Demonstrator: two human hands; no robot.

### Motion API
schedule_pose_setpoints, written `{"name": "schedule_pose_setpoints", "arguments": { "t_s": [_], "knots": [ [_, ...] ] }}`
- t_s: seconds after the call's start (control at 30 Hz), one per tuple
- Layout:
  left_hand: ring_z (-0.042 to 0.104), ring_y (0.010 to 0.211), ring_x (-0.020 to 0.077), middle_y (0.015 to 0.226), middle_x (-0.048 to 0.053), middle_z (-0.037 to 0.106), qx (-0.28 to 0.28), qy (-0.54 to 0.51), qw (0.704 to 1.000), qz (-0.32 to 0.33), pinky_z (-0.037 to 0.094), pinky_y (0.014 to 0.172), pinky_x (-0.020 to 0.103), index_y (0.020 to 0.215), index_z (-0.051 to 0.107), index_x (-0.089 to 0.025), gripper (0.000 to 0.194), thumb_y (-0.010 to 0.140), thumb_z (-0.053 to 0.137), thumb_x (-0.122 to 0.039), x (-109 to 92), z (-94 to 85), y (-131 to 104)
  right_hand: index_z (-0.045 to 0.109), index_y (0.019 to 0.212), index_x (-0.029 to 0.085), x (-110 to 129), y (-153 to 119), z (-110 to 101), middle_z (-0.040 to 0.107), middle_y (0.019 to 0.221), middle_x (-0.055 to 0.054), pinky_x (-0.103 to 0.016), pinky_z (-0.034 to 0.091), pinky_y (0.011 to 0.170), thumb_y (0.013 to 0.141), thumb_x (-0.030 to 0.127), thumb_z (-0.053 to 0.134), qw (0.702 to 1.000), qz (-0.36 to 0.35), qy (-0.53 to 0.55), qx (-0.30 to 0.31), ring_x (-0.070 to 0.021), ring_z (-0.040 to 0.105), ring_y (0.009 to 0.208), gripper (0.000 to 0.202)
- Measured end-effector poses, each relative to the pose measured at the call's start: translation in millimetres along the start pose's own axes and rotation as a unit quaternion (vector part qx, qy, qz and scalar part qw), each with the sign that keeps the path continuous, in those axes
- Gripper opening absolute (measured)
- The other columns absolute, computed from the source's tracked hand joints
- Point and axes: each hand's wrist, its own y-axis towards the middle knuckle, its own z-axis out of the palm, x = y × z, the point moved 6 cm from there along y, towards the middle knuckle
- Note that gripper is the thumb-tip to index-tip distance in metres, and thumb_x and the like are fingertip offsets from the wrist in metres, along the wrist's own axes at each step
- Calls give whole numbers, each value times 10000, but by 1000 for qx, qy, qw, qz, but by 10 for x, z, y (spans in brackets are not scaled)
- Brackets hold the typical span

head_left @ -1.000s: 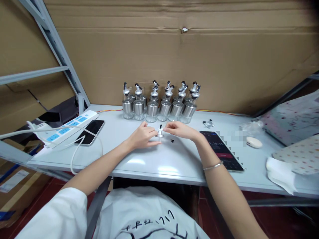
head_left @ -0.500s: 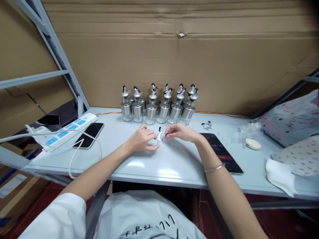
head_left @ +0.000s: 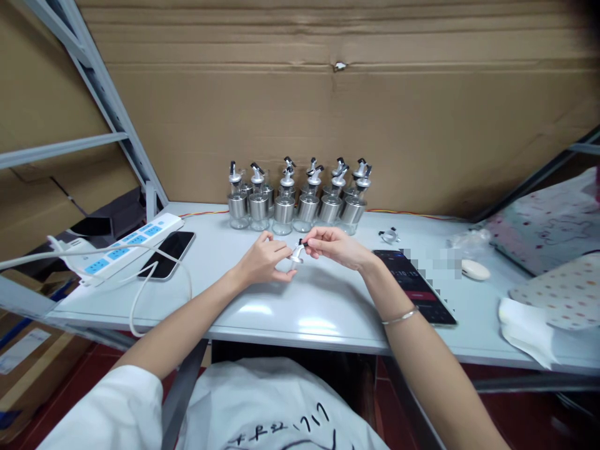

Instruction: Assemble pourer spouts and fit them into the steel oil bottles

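A small silver pour spout point(head_left: 297, 256) with a black tip is held between my hands, just above the table. My left hand point(head_left: 266, 259) grips its base from the left, with thumb below and fingers above. From the right, my right hand point(head_left: 330, 245) pinches the black tip between thumb and fingertips. The spout leans to the right, and the fingers cover part of it. Behind my hands stand two rows of glass bottles with metal sleeves, such as a front bottle point(head_left: 284, 209); the visible tops carry similar spouts.
Left, a power strip point(head_left: 126, 244), a phone point(head_left: 169, 254) and a looping white cable lie on the table point(head_left: 281, 319). To the right are a tablet point(head_left: 417, 294), a small ring-shaped part point(head_left: 389, 235), a white oval object point(head_left: 475, 270) and patterned bags. Cardboard point(head_left: 300, 112) rises behind.
My right hand has moved left and closed on the spout's black tip. The spout has gone from upright to tilted. My left hand has shifted slightly left.
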Motion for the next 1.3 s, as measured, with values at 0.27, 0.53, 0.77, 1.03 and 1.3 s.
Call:
{"name": "schedule_pose_setpoints", "arguments": {
  "t_s": [0.27,0.53,0.77,1.03,1.3],
  "knots": [
    [474,572,123,649,-23,592,-12,2,1000,0,318,749,304,759,516,-180,164,804,500,-337,-8,-3,1,642,787,134,-65,24,24,623,613,16,-207,381,536,667,362,813,997,14,79,13,-57,508,527,309],
    [467,565,123,644,-17,592,-19,-8,1000,-10,319,745,306,757,514,-173,182,809,489,-345,-8,-10,-6,614,742,154,-95,47,77,551,577,62,-190,389,552,636,332,840,989,18,146,0,-43,487,526,307],
    [478,583,131,658,-8,599,-5,-31,998,-47,324,764,321,785,530,-169,181,794,492,-346,34,14,-15,608,733,156,-115,49,102,540,607,65,-193,413,592,631,295,847,984,19,180,-2,-40,483,547,295],
    [518,639,155,708,21,618,38,-93,990,-97,335,782,337,869,569,-151,221,776,498,-339,83,62,-13,668,881,122,-186,46,192,586,659,9,-204,412,567,661,355,821,978,63,196,33,-69,507,591,355],
    [561,819,190,877,39,619,124,-198,957,-173,363,806,318,925,561,-174,342,849,455,-491,238,-43,-18,688,876,128,-163,74,198,610,721,-2,-220,425,627,708,319,790,978,28,204,22,-77,503,635,274]
  ]
}}
